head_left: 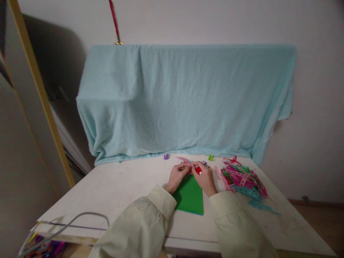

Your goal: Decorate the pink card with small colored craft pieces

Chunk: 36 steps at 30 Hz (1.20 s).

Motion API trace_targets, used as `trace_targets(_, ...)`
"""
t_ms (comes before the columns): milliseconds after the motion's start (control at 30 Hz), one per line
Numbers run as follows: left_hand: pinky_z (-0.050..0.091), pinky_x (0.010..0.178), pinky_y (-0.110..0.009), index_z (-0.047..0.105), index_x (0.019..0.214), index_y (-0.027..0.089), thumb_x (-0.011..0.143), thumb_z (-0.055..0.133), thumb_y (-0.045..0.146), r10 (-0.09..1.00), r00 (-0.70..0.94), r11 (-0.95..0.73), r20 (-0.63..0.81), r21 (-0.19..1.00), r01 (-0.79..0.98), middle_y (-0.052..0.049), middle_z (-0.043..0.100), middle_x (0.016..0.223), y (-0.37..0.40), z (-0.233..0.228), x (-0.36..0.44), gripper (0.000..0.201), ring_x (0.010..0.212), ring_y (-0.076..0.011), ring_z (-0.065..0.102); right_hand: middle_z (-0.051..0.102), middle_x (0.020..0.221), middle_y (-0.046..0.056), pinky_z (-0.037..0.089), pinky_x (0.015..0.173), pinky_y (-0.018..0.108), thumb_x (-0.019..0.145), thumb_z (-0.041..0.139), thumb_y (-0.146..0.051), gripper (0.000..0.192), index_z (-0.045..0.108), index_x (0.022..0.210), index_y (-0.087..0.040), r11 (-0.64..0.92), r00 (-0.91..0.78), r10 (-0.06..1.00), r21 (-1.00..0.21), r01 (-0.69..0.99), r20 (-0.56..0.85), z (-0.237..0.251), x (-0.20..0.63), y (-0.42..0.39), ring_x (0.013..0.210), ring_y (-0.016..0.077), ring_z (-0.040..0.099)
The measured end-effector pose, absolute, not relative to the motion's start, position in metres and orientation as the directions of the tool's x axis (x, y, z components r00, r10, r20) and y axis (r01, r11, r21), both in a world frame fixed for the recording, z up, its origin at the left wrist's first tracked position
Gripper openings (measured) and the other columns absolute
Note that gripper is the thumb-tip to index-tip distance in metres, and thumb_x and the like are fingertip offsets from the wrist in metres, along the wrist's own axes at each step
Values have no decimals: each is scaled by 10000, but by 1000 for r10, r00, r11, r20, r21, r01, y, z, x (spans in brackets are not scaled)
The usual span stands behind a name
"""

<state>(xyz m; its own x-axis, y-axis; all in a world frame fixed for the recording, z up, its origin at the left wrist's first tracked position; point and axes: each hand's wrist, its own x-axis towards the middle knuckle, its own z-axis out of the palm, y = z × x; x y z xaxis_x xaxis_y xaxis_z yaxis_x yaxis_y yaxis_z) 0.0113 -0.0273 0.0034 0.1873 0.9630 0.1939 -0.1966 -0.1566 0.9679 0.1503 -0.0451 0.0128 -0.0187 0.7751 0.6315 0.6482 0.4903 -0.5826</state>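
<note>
My left hand is closed, its fingertips pinched together above the far end of a green sheet. What it pinches, if anything, is too small to make out. My right hand meets it there, closed on a small red tube-like thing with a white end. A pale pink strip shows just beyond the left fingertips; I cannot tell whether they touch it. Small purple pieces lie just behind the right hand, partly hidden by it.
A tangled pile of pink, red, green and blue perforated strips lies on the right of the white table. Near the back are a small purple piece and a lime-green piece. A light-blue cloth hangs behind. A grey cable loops at front left.
</note>
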Motion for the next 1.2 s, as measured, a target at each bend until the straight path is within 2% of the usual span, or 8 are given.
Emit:
trace_targets(233,490,672,-252,674,789,105,722,659,395,958,197,-158,207,958,-237,-60,680,746,-26,2,12,298,684,-158,625,682,803,43,450,706,271,860,489,-278,140,611,882,-214,503,-23,759,-564,655,651,12,150,-44,732,188,630)
trace_targets(733,458,622,-235,699,813,112,739,630,389,948,155,-268,279,959,-86,-51,679,749,-24,-6,10,295,670,-156,598,673,790,27,441,699,258,851,511,-255,108,603,877,-206,511,-54,742,-512,691,668,8,149,-44,706,173,622)
trace_targets(933,431,589,-218,683,777,105,744,621,371,943,168,-271,286,957,-107,-37,654,703,-23,-7,10,274,629,-134,569,664,741,20,431,685,263,832,528,-252,93,607,846,-204,485,-10,748,-537,690,663,5,146,-43,680,176,613)
trace_targets(1200,427,584,-216,673,776,106,749,618,372,945,174,-258,277,958,-126,-38,649,719,-22,-9,12,273,638,-132,567,655,732,10,432,654,251,814,542,-248,90,617,804,-199,475,71,768,-640,604,636,7,142,-46,667,162,595)
